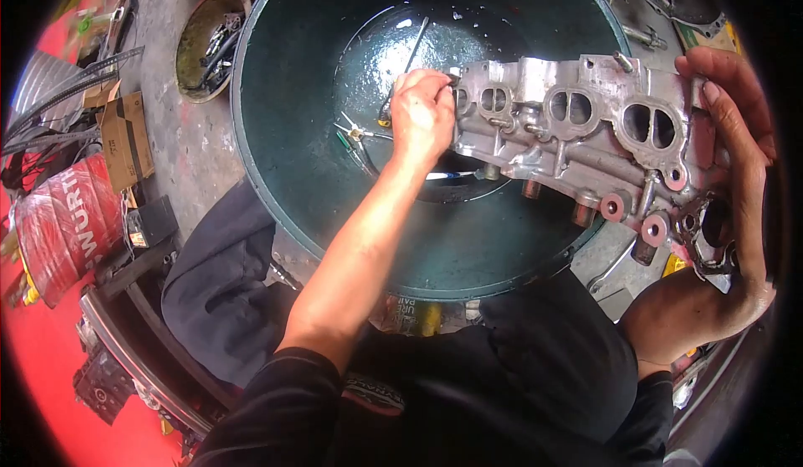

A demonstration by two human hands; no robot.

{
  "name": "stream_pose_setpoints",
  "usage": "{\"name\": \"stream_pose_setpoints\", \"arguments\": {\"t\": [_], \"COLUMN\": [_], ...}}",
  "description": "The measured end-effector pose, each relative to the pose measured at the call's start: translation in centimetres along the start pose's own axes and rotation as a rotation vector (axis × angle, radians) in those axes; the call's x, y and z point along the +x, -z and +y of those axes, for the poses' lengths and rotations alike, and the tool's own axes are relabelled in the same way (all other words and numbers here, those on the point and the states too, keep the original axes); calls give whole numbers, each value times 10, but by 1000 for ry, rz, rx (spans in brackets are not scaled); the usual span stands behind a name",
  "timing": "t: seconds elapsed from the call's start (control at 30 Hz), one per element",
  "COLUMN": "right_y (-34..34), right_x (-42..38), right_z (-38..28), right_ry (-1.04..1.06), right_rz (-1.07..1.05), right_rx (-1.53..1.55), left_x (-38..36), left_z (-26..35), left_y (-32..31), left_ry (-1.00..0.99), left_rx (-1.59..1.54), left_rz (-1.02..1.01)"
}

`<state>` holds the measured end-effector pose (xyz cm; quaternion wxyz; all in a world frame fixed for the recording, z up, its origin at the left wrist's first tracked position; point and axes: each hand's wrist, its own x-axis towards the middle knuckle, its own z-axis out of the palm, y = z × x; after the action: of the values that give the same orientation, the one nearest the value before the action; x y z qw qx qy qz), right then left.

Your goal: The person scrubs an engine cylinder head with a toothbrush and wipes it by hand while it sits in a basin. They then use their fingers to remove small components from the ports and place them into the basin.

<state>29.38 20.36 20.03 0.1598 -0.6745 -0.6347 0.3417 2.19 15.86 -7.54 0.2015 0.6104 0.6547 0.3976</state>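
Note:
A grey metal engine cylinder head (577, 112) is held over a large dark green tub (293, 91), with its oval, divided ports facing me. My left hand (422, 120) is closed on its left end, the fingertips partly out of sight. At the other end, my right hand (736, 103) wraps round the upper right corner, thumb on the near face. Below, wet liquid shines on the tub's floor. A thin long-shafted tool (418, 45) lies there, partly hidden by my left hand. Several slim tools (355, 132) rest beside it, one with a green part.
A round metal pan (191, 57) with metal parts stands left of the tub. Farther left are a cardboard box (125, 141) and a red, plastic-like WURTH item (71, 216). More metal parts (669, 3) lie at the upper right. My knees flank the tub's near side.

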Motion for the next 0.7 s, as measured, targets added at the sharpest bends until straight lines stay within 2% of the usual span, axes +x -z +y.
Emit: {"name": "stream_pose_setpoints", "arguments": {"t": [0.17,0.2,0.27,0.33,0.43,0.47,0.53,0.57,0.67,0.7], "right_y": [-1,-3,-8,-1,5,4,-1,-1,-1,-3], "right_x": [-1,-2,-5,5,16,12,3,-3,-10,-11], "right_z": [-20,-25,-33,-27,-12,-5,-4,-18,-9,-11], "right_ry": [141,135,-33,-123,-15,7,57,-100,5,-19], "right_rz": [-126,-151,-61,-41,-80,-69,-38,-52,-2,18], "right_rx": [184,170,2,-254,-172,-118,-4,-98,-80,-41], "left_x": [6,4,7,18,21,17,20,18,23,18], "left_z": [-2,0,-1,0,11,4,-3,-28,-24,-17], "left_y": [-3,-2,3,4,22,30,46,42,46,44], "left_ry": [17,5,-23,-19,56,130,427,453,428,313], "left_rx": [-12,-11,4,-34,-146,-203,-185,-117,10,78], "left_rz": [-10,-25,-34,-21,-177,-166,-38,90,116,77]}}
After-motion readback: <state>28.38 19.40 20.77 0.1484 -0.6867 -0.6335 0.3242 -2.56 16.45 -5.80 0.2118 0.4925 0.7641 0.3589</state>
